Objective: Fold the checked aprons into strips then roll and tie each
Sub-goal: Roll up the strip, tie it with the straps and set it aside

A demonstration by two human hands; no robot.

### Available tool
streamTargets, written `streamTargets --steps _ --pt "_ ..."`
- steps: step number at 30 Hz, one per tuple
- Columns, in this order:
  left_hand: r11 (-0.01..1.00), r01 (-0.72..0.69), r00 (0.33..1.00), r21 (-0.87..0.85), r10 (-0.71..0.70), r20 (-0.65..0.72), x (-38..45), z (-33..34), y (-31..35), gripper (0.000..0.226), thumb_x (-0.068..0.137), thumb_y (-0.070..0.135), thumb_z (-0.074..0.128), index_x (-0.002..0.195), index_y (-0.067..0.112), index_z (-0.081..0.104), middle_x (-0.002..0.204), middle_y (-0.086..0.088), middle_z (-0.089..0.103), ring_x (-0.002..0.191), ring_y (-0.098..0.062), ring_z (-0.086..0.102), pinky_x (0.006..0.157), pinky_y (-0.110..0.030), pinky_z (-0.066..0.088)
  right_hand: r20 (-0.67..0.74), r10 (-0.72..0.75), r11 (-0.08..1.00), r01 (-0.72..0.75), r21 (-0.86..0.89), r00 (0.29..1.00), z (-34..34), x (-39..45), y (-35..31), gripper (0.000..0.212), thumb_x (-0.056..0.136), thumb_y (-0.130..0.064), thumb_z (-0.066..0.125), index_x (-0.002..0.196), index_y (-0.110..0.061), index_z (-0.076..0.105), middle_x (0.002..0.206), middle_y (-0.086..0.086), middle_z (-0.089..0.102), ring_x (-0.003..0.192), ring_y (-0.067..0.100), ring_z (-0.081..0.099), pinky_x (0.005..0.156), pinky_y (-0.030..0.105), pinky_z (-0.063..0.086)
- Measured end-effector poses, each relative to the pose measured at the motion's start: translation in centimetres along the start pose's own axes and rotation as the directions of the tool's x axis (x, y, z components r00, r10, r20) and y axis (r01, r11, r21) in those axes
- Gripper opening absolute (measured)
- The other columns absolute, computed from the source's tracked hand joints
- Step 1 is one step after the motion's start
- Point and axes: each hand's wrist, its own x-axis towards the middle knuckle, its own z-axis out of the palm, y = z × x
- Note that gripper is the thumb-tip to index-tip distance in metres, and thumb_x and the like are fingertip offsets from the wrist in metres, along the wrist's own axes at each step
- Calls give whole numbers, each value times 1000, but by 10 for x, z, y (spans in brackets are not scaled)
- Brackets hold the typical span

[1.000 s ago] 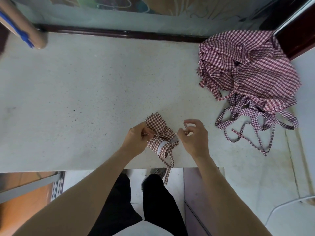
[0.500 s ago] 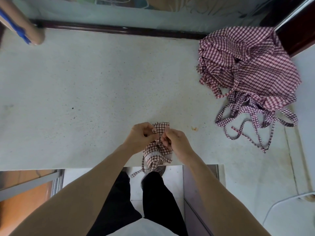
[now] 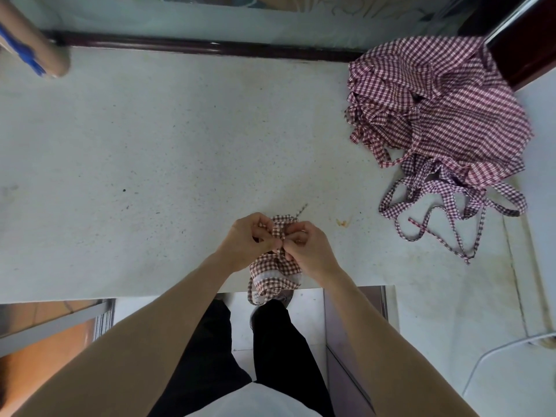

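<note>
A rolled red-and-white checked apron [image 3: 275, 270] lies at the front edge of the pale stone table [image 3: 150, 176], partly overhanging it. My left hand [image 3: 248, 240] and my right hand [image 3: 307, 251] meet above the roll, and each pinches a thin checked tie strap where the straps cross on top. A strap end sticks out just beyond my fingers. One loose strap hangs down below the table edge. A heap of unfolded checked aprons [image 3: 436, 109] lies at the far right of the table, its long straps [image 3: 451, 215] trailing toward me.
A cardboard tube with blue marking [image 3: 33, 52] lies at the table's far left corner. A dark wooden rail [image 3: 195, 49] runs along the back edge. Dark furniture [image 3: 520, 40] stands at the top right. A small orange speck [image 3: 341, 222] sits right of my hands.
My hands have come together from either side of the roll and now work the straps on top. The roll has shifted toward the table's front edge.
</note>
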Motion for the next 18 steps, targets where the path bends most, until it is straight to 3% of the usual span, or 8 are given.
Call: streamTargets --steps 4,8,11,13,15,18 --pt "993 -38 999 115 36 14 -1 3 1 39 77 23 82 111 28 65 76 5 75 74 -7 70 72 -21 52 90 -56 979 72 -189 994 -5 3 4 11 87 -6 69 90 -16 73 60 -9 68 56 6 64 59 21 51" --pt "980 -50 998 194 55 -20 0 7 4 44 77 29 81 117 35 65 79 9 74 77 2 66 70 -16 46 154 -25 995 39 -90 988 -11 1 2 12 83 -9 74 93 -16 78 76 -7 74 77 11 70 74 24 54" --pt "961 -53 992 270 81 -94 -2 11 6 35 77 19 80 110 23 72 82 8 73 77 -2 66 73 -19 52 166 -51 997 59 -46 985 -12 -2 3 7 82 -21 79 87 -17 77 78 -4 74 76 10 69 72 20 52" --pt "958 -81 980 276 126 -152 -3 12 8 27 74 10 80 100 16 75 77 6 71 72 -4 64 71 -18 51 120 -29 999 32 -24 992 -11 -3 5 13 82 -27 79 83 -14 75 75 -1 73 71 13 67 73 24 53" --pt "956 -139 964 259 190 -184 -4 14 8 18 71 8 83 87 14 76 71 7 69 65 0 60 66 -16 48 94 20 999 -24 42 995 -9 -4 6 17 84 -26 78 81 -11 73 70 5 68 66 17 61 70 28 50" --pt "970 -136 962 202 179 -208 -4 16 6 15 69 13 86 74 15 72 68 10 66 61 2 58 59 -15 47 135 142 961 -169 219 981 -5 -2 2 11 86 -22 74 76 -17 74 73 9 64 67 19 55 62 26 42"
